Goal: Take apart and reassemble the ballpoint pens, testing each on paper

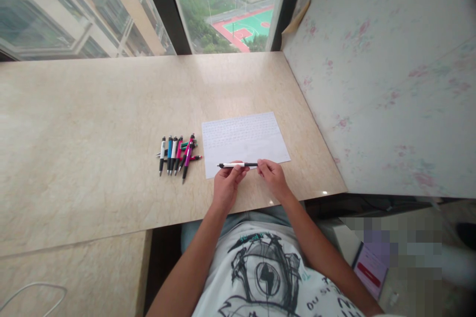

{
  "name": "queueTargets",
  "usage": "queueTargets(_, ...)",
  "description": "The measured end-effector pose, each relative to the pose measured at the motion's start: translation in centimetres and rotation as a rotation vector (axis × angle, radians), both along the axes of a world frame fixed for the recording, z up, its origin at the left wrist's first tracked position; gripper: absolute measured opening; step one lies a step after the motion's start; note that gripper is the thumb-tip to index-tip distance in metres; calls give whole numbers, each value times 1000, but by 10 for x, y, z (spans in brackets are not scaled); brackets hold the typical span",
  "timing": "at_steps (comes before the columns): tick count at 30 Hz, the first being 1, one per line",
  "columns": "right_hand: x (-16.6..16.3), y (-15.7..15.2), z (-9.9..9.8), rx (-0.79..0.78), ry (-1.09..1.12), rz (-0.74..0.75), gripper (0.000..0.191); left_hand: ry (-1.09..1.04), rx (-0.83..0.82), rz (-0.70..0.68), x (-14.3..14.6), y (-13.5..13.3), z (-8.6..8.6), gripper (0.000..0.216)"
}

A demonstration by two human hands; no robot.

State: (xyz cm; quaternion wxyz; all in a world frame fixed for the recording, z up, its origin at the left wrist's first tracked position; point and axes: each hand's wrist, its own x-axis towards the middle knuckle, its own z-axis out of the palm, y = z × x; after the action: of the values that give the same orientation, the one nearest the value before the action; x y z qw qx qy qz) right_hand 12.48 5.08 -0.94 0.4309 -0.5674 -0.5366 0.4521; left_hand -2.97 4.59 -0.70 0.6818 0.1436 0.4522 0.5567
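Left hand (227, 181): I see it pinching the pen (238, 165).
Right hand (272, 174): gripping its other end.
Paper (241, 136) beyond: half written.

On my feed the wearer has a white T-shirt (267, 277) with a big black sketch-style print on the chest: scribbled lines around a large eye-like shape, small teal touches at its edges, and black hand-drawn lettering at the lower right. Above it I see a strip of light blue jeans (241, 219) at the lap. Both forearms are bare, as are the left hand (226, 185) and right hand (274, 178).
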Motion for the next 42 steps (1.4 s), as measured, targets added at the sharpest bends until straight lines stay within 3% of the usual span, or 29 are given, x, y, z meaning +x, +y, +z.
queueTargets(10, 7, -4, 2, 273, -184, 175, 36, 37, 44, 76, 0, -9, -3, 25)
queueTargets(18, 6, -4, -3, 151, -89, 76, 46, 31, 124, -124, -9, -12, -4, 26)
queueTargets(24, 1, -4, -7, 88, -17, 15, 50, -2, 138, -195, -12, -11, 1, 26)
queueTargets(35, 1, -9, -2, 111, -144, 93, 50, 79, 115, -107, -7, -11, -9, 27)
queueTargets(42, 2, -6, 5, 271, -266, 148, 41, 41, 83, -66, -8, -10, -5, 29)
